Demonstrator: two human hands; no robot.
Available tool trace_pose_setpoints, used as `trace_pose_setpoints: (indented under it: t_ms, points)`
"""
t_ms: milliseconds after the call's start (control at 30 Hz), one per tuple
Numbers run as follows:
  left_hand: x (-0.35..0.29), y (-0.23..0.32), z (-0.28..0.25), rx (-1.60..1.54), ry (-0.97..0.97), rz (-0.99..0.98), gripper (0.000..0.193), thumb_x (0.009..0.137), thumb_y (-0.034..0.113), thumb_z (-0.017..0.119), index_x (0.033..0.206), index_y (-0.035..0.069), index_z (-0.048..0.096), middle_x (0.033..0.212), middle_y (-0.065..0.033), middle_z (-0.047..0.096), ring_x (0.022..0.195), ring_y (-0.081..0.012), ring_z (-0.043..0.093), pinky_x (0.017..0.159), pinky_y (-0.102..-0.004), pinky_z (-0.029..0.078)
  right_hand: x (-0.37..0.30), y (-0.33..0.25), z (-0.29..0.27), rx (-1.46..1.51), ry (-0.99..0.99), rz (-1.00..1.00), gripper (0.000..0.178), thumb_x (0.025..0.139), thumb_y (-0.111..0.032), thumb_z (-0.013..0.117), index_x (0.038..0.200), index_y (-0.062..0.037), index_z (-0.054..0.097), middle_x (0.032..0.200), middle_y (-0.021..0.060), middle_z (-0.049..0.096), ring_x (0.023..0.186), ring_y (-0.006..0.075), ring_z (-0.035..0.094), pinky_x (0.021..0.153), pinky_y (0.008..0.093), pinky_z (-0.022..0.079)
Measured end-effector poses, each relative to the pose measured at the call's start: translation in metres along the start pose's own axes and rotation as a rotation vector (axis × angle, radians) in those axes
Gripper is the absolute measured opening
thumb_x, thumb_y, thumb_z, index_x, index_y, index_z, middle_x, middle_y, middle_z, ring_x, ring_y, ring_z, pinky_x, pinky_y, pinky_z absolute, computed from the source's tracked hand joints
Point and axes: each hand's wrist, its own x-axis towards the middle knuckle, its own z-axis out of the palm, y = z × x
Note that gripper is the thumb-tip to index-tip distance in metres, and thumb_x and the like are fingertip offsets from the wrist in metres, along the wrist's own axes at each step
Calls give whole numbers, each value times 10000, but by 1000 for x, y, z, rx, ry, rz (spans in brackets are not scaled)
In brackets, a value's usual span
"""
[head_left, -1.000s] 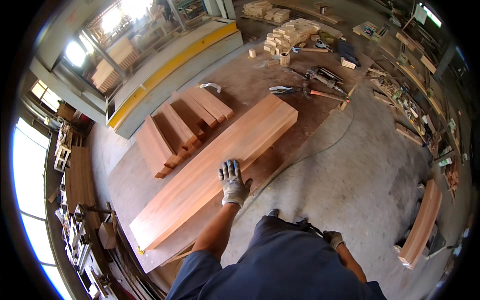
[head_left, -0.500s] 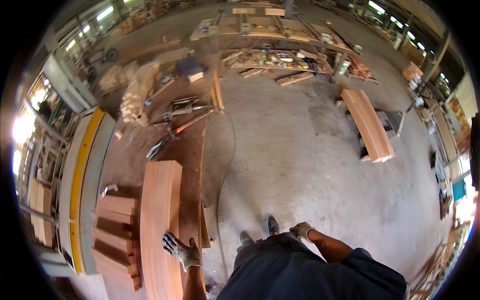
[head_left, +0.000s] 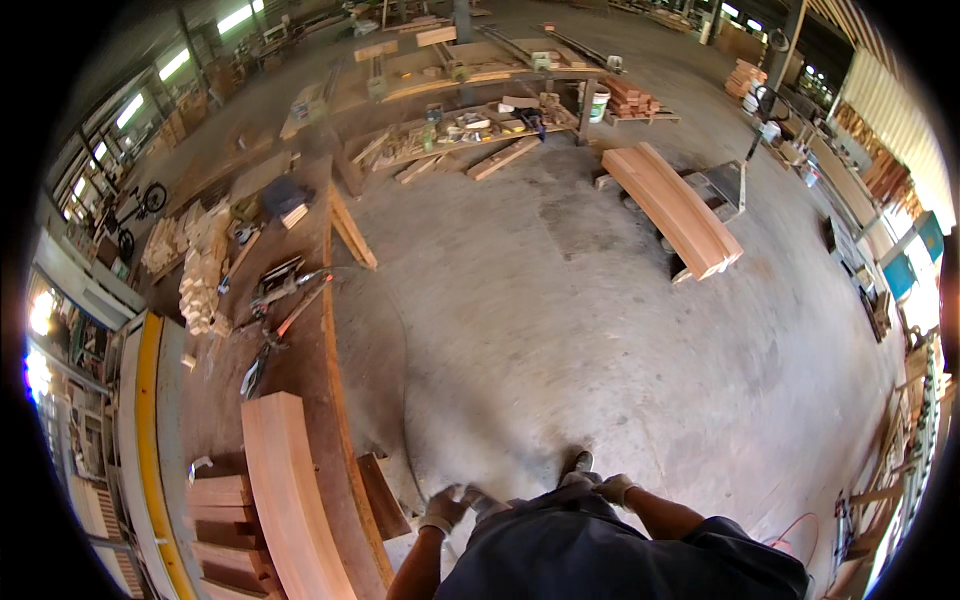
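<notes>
My left hand (head_left: 445, 508), in a light work glove, hangs beside my left leg, close to the workbench's edge; motion smears its fingers, and I make out nothing in it. My right hand (head_left: 615, 488), also gloved, is by my right hip with fingers curled in and nothing visible in them. Left of me, a long block of reddish wooden boards (head_left: 285, 480) lies lengthwise on the brown workbench (head_left: 325, 430). My left hand is apart from it. Several shorter reddish wood pieces (head_left: 222, 492) lie left of that block.
Ahead on the right, a stack of long boards (head_left: 670, 205) rests on a low cart (head_left: 720, 190). Hand tools (head_left: 285, 290) and pale wood offcuts (head_left: 205, 270) lie farther along the bench. A cable (head_left: 405, 400) runs down the bench side; a cluttered low table (head_left: 460, 135) stands ahead.
My left hand has left the long wooden block and swung right to beside my leg. The view has turned right and moved, so the bench sits farther left and the board stack closer.
</notes>
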Motion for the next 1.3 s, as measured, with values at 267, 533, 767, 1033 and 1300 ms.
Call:
trace_pose_setpoints:
  t_ms: [267, 533, 767, 1033, 1300]
  points:
    - [71, -35, 119, 214, -429, 295, 477, 927, 528, 515, 1300, 265, 652, 1298, -184, 646, 1173, -384, 624, 1005, -449, 493, 55, 69, -41, 540, -31, 63, 455, 908, -458, 670, 996, -21, 759, 956, 109, 759, 834, 218, 717, 715, 378, 564]
    - [85, 158, 58, 385, -310, 96, 427, 920, 462, 527, 1196, 199, 718, 1204, -131, 693, 1137, -337, 644, 1016, -416, 490, 77, 185, -91, 684, 119, 173, 382, 895, -420, 709, 909, -40, 743, 806, 65, 719, 665, 179, 645, 622, 339, 512]
    - [123, 236, 66, 96, -107, 104, 382, 861, 428, 668, 1047, 112, 772, 1085, -158, 729, 1060, -332, 685, 935, -402, 520, 65, 231, -74, 787, 160, 283, 367, 903, -395, 720, 964, -34, 752, 815, 59, 722, 677, 176, 660, 581, 337, 514]
    - [236, 155, 75, 697, -362, 455, 442, 967, 530, 438, 1057, 232, 752, 1086, -62, 742, 1010, -314, 687, 859, -466, 530, 23, 192, -63, 907, 66, 426, 418, 864, -480, 729, 913, -67, 779, 868, 42, 751, 748, 165, 675, 705, 346, 539]
    - [373, 200, 71, 930, -477, 618, 320, 897, 464, 615, 1118, 256, 718, 1073, -94, 733, 1009, -309, 695, 839, -432, 553, 42, 187, -114, 903, 13, 465, 470, 882, -527, 670, 915, -70, 776, 882, 86, 747, 808, 216, 697, 770, 369, 535]
